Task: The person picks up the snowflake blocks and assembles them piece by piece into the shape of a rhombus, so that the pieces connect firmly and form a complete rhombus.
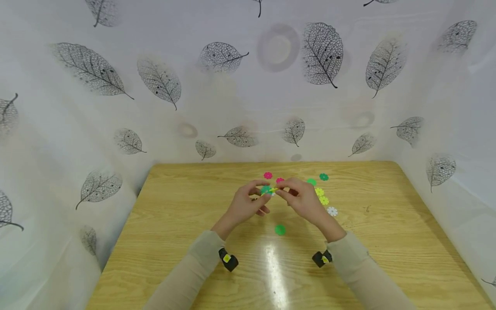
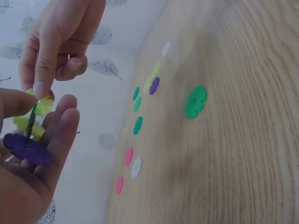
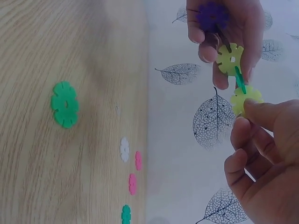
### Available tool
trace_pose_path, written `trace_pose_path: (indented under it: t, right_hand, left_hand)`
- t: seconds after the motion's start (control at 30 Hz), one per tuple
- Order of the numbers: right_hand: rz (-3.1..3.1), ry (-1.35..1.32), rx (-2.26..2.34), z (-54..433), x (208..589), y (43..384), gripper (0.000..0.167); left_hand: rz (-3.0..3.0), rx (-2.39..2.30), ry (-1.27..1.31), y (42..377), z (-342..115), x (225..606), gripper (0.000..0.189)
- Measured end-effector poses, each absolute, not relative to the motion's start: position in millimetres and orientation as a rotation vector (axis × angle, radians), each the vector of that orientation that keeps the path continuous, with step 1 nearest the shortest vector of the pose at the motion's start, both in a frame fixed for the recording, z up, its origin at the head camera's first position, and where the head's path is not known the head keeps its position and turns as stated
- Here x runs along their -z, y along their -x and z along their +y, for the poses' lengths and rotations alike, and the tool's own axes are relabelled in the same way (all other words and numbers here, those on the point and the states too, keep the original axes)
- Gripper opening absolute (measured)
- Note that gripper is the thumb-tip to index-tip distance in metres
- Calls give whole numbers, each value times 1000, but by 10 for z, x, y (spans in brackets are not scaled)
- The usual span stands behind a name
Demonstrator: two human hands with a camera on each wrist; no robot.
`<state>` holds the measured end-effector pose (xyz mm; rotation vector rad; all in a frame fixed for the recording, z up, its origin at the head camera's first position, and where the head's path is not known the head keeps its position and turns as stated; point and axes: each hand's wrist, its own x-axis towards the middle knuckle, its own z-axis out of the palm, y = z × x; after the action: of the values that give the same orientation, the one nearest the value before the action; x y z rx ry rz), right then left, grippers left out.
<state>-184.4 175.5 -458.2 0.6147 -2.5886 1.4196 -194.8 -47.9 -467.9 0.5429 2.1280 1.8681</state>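
Leaf-printed sheeting (image 1: 248, 99) hangs behind and at both sides of the wood-grain table (image 1: 174, 241). On my feeds, a chain of slotted flower discs (image 3: 226, 65) is held above the tabletop between the hands: purple, dark, yellow, green, yellow. Right hand (image 1: 308, 200): thumb and forefinger pinched closed on the end yellow disc (image 3: 239, 100), other fingers bent. Left hand (image 1: 245, 201): thumb bent in over the chain, fingers beneath it; exact thumb contact I cannot tell.

Handling estimate: thin plastic, very light, fairly stiff, somewhat slick; slot joints probably the weak points under twist. I would grip flat faces close to a joint.

Surface: smooth-looking, glare streak nearest the wearer; loose green disc (image 1: 280, 230) lies apart, other loose discs farther back.
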Motion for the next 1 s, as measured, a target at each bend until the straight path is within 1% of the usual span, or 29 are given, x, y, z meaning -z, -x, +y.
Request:
trace_pose_path:
  t: [0.23,0.4,0.47,0.7,0.87,1.0]
  right_hand:
    - [-2621,-576,-1442,1742,4580,1824,14]
    - [-2635,-494,-1497,1815,4599,1825,20]
    - [-2637,-454,-1506,1867,4613,1825,23]
    - [-2673,-327,-1445,2121,4718,1810,22]
    - [-2686,-250,-1427,2323,4794,1800,24]
    - [-2720,-192,-1328,2470,4849,1807,25]
  left_hand:
    - [2136,-1865,-527,1928,-467,4657,39]
    - [2124,-1889,-524,1931,-478,4665,39]
    - [2112,-1905,-529,1937,-482,4675,38]
    - [2088,-1941,-547,1952,-489,4692,40]
    - [2144,-1917,-550,1955,-492,4667,40]
    - [2161,-1903,-546,1959,-494,4650,41]
